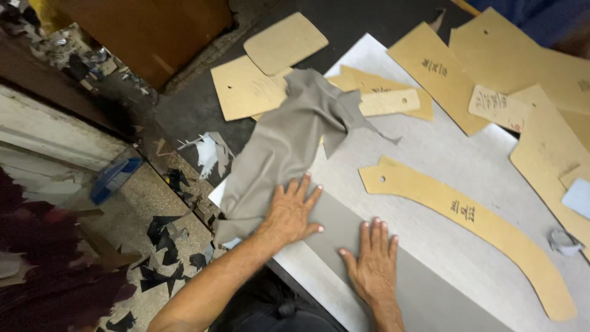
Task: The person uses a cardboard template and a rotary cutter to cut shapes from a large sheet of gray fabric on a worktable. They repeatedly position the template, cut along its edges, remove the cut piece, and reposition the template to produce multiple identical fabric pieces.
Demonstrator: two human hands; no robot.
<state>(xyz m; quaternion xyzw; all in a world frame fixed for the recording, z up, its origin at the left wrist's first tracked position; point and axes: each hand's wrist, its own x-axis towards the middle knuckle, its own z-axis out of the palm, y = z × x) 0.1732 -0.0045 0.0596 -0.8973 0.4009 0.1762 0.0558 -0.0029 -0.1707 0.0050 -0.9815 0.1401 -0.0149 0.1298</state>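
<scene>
Near the bottom centre, the left hand [293, 212] and right hand [373, 264] press flat, fingers spread and grasping nothing, pinning grey leather [289, 141] smooth on the table [430, 154]; a curved cardboard pattern [473, 221] lies at three o'clock.

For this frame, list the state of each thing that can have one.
Grey material: partly flat, far end crumpled.
Left hand: open, flat on the material.
Right hand: open, flat on the material.
Long curved template: lying flat, untouched.
Cutting board: partly covered.
</scene>
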